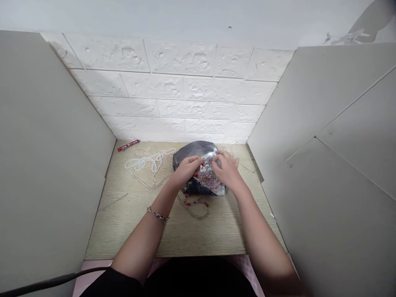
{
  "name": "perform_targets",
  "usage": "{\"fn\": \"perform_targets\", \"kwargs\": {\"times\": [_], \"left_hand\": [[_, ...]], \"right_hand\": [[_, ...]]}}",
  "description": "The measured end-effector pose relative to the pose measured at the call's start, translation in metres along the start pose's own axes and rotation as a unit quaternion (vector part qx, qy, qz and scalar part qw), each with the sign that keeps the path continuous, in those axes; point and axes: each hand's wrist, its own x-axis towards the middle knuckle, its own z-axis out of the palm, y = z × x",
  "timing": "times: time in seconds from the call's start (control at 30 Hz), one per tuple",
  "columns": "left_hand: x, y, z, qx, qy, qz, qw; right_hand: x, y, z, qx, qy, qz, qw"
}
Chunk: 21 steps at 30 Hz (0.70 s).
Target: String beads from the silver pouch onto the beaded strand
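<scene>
A dark plastic bag [194, 150] lies at the back middle of the wooden table [139, 231]. On it rests a clear packet of small mixed-colour beads [208, 177]. My left hand [188, 167] pinches the packet's top edge, fingers curled. My right hand [227, 169] grips the same packet from the right, fingers bent over it. A chain bracelet [158, 215] is on my left wrist.
White bead strings [148, 163] sprawl at the back left. A beaded strand with red beads [194, 206] lies just in front of the bag. A small red packet [128, 145] sits in the far left corner. Grey partition boards wall both sides; a white brick-pattern wall stands behind.
</scene>
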Motion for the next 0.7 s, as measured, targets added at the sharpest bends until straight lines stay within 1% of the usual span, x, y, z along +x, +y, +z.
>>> {"fn": "perform_targets", "kwargs": {"times": [0.07,0.17,0.3,0.4,0.5,0.57,0.7], "left_hand": [[0.0001,0.0,0.0003,0.012,-0.002,0.008,1.0],[-0.0002,0.0009,0.0014,0.023,-0.003,0.018,1.0],[-0.0008,0.0025,0.0026,0.037,0.022,0.035,0.998],[-0.0006,0.002,0.0025,0.076,0.047,0.051,0.995],[-0.0002,0.001,0.0023,0.15,0.079,0.08,0.982],[-0.0002,0.0009,0.0025,0.192,0.089,0.101,0.972],[-0.0015,0.0022,0.0035,0.203,0.088,0.119,0.968]], "right_hand": [[0.0007,-0.0036,-0.0008,0.063,0.02,-0.015,0.998],[0.0014,-0.0071,-0.0018,0.138,0.039,-0.055,0.988],[0.0026,-0.0064,-0.0017,0.208,0.047,-0.096,0.972],[0.0036,-0.0046,-0.0003,0.24,0.054,-0.098,0.964],[0.0044,-0.0038,0.0013,0.269,0.088,-0.091,0.955],[0.0047,-0.0039,0.0018,0.277,0.11,-0.091,0.95],[0.0044,-0.005,0.0011,0.276,0.111,-0.093,0.95]]}}
